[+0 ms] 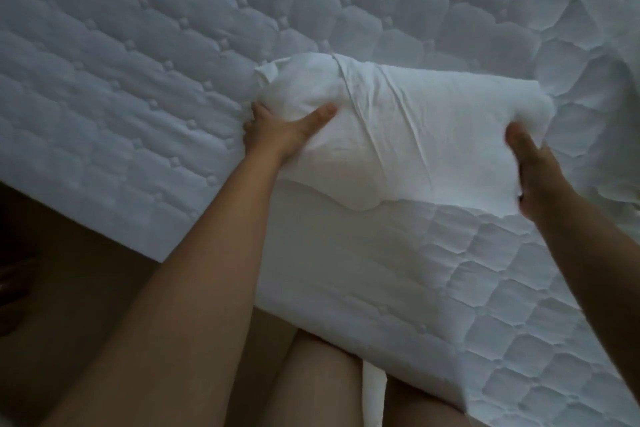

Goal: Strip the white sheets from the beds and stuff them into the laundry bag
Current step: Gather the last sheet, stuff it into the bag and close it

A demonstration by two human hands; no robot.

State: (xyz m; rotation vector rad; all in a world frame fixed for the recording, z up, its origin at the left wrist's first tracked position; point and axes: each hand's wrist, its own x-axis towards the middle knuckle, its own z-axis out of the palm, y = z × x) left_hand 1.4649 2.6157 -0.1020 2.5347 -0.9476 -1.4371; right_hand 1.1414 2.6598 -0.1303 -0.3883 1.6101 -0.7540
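A person holds a white bundle (415, 135) up over a bed, in the middle of the frame. It is puffy like a pillow and has folds across it. I cannot tell if it is a pillow in a case or a rolled-up sheet.

The left hand (277, 135) grips the left end of the bundle. Its thumb lies flat on the near side and its fingers curl round the far side. The right hand (533, 170) grips the right end, with its fingers pressed into the cloth. Both hands are clamped on the bundle, one at each end, well apart.

Under the bundle is the mattress (138, 80). Its top is bare and quilted with puffy squares. It fills the upper left and the lower right of the frame. Its near edge runs from the middle left down to a corner, just beside the left arm.

A loose white cloth (613, 3) lies crumpled in the upper right corner, at the far side of the bed.

The dark floor (69, 270) shows at the lower left, beside the mattress edge. The person's legs (318, 378) stand at the bottom, right against the bed.
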